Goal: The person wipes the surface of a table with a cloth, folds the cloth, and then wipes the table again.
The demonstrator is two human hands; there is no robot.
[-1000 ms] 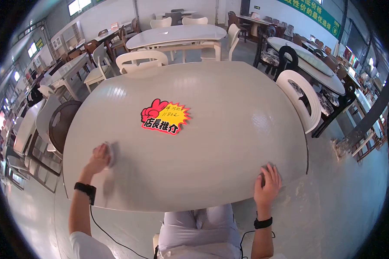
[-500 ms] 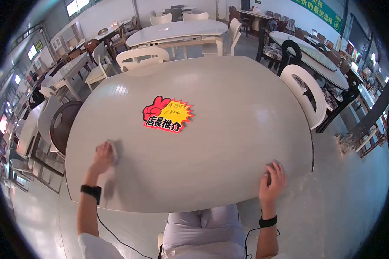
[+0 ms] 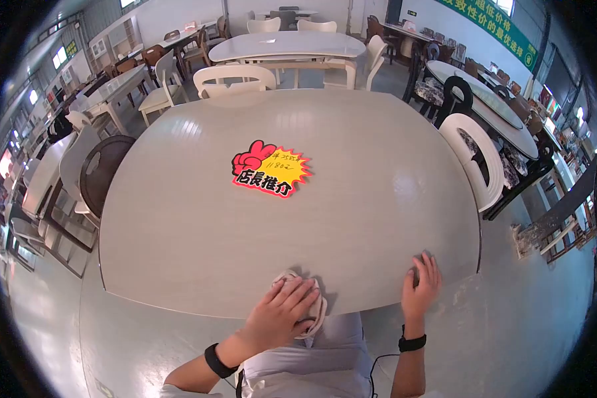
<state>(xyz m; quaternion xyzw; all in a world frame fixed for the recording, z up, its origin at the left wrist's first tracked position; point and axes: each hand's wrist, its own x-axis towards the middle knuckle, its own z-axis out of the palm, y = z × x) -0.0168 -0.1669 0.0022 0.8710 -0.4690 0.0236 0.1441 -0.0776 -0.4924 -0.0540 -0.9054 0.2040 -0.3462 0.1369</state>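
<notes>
A light-coloured cloth (image 3: pixel 321 310) lies at the near edge of the pale, glossy tabletop (image 3: pixel 205 232), partly hanging past it. My left hand (image 3: pixel 284 312) is pressed over the cloth with its fingers closed on it. Toward the right of the same edge, my right hand (image 3: pixel 422 286) rests on the table, fingers stretched out and holding nothing I can see. A red and yellow price sign (image 3: pixel 272 169) with black lettering lies flat left of the table's centre.
White chairs (image 3: pixel 474 159) stand around the table, and a brown-backed chair (image 3: pixel 103 176) is at its left. Another white table (image 3: pixel 288 46) is beyond. A round table (image 3: pixel 474 89) with dark chairs stands at the right.
My left hand has swept the cloth from the table's left side to the near edge at the middle. My right hand has stayed in place. The view has shifted slightly.
</notes>
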